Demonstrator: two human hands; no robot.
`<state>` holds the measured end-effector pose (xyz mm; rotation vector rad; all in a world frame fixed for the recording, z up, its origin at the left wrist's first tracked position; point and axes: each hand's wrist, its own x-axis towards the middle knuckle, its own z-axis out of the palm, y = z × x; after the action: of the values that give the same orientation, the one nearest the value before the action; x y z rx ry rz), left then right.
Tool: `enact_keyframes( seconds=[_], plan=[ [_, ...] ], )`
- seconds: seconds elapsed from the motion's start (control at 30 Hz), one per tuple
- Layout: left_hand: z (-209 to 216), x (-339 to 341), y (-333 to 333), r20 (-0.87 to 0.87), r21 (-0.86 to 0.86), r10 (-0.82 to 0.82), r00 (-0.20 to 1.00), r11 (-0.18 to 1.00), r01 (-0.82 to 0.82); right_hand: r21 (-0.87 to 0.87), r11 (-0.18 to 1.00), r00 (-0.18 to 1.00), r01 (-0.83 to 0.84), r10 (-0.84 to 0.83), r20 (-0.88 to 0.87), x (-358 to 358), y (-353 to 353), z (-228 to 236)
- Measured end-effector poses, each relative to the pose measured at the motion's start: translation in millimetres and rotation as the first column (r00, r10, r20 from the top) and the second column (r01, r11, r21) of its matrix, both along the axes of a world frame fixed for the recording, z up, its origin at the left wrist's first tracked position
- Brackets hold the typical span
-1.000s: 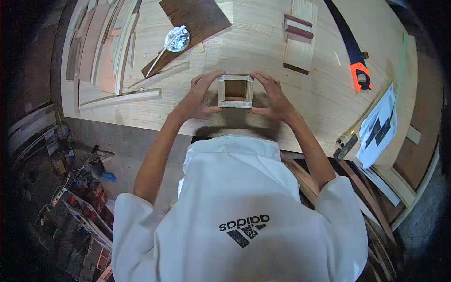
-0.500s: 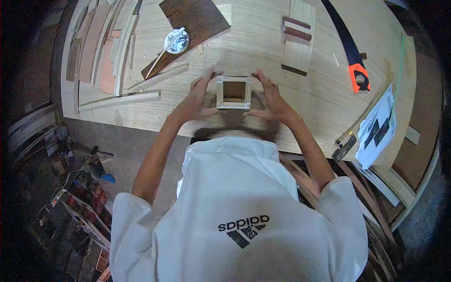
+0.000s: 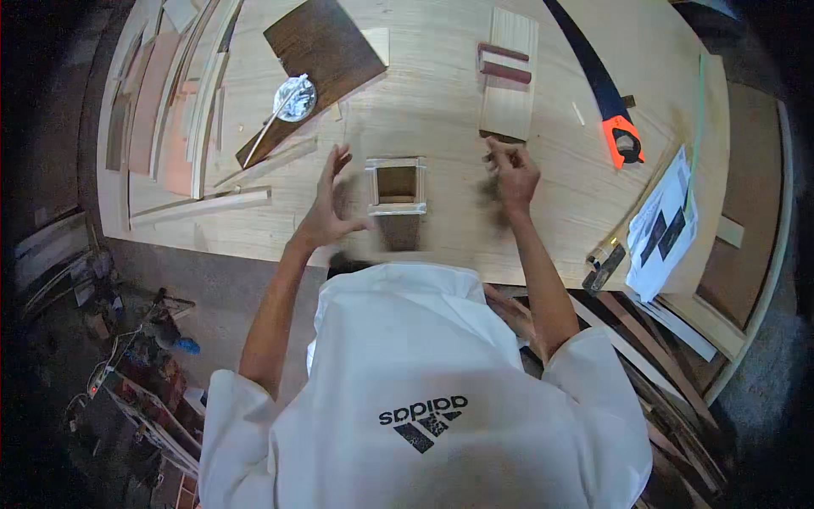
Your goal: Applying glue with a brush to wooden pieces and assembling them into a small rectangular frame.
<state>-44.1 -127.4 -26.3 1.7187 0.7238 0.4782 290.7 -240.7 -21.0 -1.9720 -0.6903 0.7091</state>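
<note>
A small square box (image 3: 397, 209) of pale wood strips with a brown inside sits on the workbench. My left hand (image 3: 326, 208) is just left of it, open, fingers spread and thumb toward the box, apart from it. My right hand (image 3: 515, 176) is off to the right, at the near dark end of a pale board (image 3: 509, 110); its fingers are half bent and slightly blurred, with nothing visible in them. Whether the fingertips touch the board is hard to tell. On the board lies a block with two dark red bands (image 3: 506, 73).
Left of centre, a foil-covered round dish (image 3: 295, 100) with a thin stick rests on a dark brown board (image 3: 335, 42). Wood strips (image 3: 203, 127) lie at left. At right are an orange-handled saw (image 3: 624, 140), a brush (image 3: 604, 265) and white paper (image 3: 660, 233).
My right hand has left the box's right side and moved toward the pale board, its fingers bending. The left hand has drawn slightly away from the box. The whole view has shifted slightly.
</note>
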Motion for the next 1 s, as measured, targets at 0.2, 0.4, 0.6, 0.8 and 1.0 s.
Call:
enact_keyframes(
  seconds=[0.2,0.4,0.6,0.8,1.0],
  plan=[
    [-19.3,-1.1,-5.1,0.219,-0.098,0.239,0.946,0.970,-0.222,0.173,0.943,0.715,-0.285,0.089,0.694,68.7,78.0,-1.7],
    [-25.7,13.9,-8.6,0.211,-0.238,0.413,0.886,0.901,-0.363,-0.365,0.789,0.467,-0.495,0.595,0.654,132.5,139.4,3.2],
    [-28.4,6.1,-21.1,0.162,-0.307,0.460,0.873,0.864,-0.399,-0.316,0.940,0.829,-0.125,0.274,0.487,106.5,130.8,-24.7],
    [-27.8,1.2,-30.4,0.140,-0.111,0.182,0.973,0.980,-0.167,-0.271,0.961,0.897,-0.050,0.163,0.410,88.1,106.1,-29.0],
    [-23.3,2.6,-19.7,0.187,-0.138,0.233,0.954,0.968,-0.209,-0.010,0.986,0.831,-0.165,0.145,0.537,56.1,66.2,51.1]
  ],
)
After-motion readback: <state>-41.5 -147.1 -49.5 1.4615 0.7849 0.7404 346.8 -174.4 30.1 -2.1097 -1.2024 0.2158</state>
